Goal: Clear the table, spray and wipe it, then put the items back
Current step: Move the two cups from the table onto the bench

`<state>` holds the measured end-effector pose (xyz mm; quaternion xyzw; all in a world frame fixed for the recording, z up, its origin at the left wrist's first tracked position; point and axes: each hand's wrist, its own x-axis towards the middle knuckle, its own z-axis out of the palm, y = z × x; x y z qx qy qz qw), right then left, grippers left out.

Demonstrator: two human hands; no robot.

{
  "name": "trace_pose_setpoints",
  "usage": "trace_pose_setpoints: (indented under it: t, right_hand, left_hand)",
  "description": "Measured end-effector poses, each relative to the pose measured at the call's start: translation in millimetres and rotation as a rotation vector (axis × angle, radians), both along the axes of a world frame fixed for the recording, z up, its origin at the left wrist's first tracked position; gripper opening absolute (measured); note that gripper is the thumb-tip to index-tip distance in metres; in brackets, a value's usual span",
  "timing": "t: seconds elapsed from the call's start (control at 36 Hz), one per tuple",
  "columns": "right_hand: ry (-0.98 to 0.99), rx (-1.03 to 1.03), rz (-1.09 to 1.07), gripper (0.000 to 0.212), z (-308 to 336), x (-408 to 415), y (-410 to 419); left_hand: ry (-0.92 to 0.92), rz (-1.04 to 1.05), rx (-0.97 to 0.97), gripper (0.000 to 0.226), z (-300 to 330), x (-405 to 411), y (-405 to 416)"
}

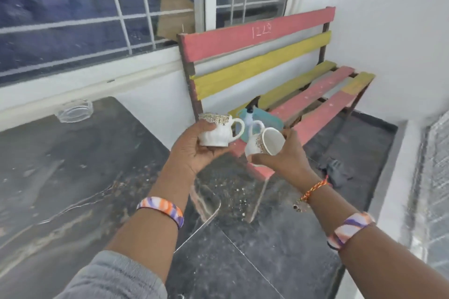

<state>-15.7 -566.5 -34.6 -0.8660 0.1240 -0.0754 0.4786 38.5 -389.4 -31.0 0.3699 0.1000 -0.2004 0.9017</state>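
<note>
Above bench (313, 94), 2 white gold-trimmed cups (215, 132), 1 per hand

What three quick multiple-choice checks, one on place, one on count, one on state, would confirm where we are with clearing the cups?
1. Where is the glass ashtray?
A. on the bench
B. on the dark table, near the window
C. in the left hand

2. How many white cups are being held?
A. one
B. two
C. three

3. How does the cup in the right hand sit?
A. upright
B. tipped, its mouth facing the camera
C. upside down on the bench

Answers:
1 B, the ashtray sits at the table's far edge below the window.
2 B, the left hand holds an upright cup and the right hand holds a tilted cup.
3 B, its open inside shows, while the slatted bench lies beyond it.
</note>
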Motion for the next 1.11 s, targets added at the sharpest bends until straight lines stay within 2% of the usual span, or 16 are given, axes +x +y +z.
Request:
trace_pose_setpoints:
  t: [0.11,0.19,0.22,0.33,0.36,0.42,0.5,0.53,0.61,0.78,0.86,0.94,1.03,1.11]
  right_hand:
    - [0.015,0.060,-0.093,0.081,-15,16,-58]
    - [0.049,0.086,-0.133,0.079,-30,35,-101]
    - [0.054,0.090,-0.139,0.076,-35,42,-115]
    - [0.106,0.077,-0.158,0.073,-48,81,-178]
    - [0.127,0.072,-0.163,0.074,-51,94,-196]
    - [0.167,0.056,-0.167,0.074,-56,117,-228]
    - [0.182,0.015,-0.146,0.075,-63,150,-276]
    - [0.182,0.001,-0.140,0.076,-65,161,-291]
    - [0.215,0.057,-0.167,0.079,-72,191,-330]
    - [0.253,0.239,-0.183,0.063,-87,254,-398]
    - [0.288,0.241,-0.159,0.060,-92,301,-434]
    - [0.321,0.282,-0.112,0.060,-97,353,-471]
    - [0.376,0.402,-0.090,0.063,-103,408,-504]
    - [0.456,0.415,-0.028,0.049,-104,453,-527]
  left_hand:
    - [-0.034,-0.063,0.076,0.035,-2,32,-62]
    - [-0.067,-0.064,0.193,0.014,-3,58,-109]
    - [-0.096,-0.082,0.229,0.014,-5,68,-123]
    - [-0.200,-0.157,0.329,0.058,-24,120,-186]
    - [-0.212,-0.177,0.359,0.063,-29,135,-205]
    - [-0.194,-0.197,0.423,0.060,-39,161,-237]
    - [-0.143,-0.212,0.476,0.029,-50,195,-282]
    - [-0.126,-0.209,0.488,0.028,-52,205,-296]
    - [-0.117,-0.217,0.533,0.032,-55,233,-334]
    - [-0.273,-0.168,0.734,0.041,-66,294,-398]
    - [-0.322,-0.125,0.810,0.046,-76,333,-432]
    - [-0.308,-0.067,0.913,0.063,-97,374,-460]
    - [-0.245,0.006,1.043,0.067,-114,413,-480]
    - [-0.171,0.009,1.129,0.077,-125,437,-495]
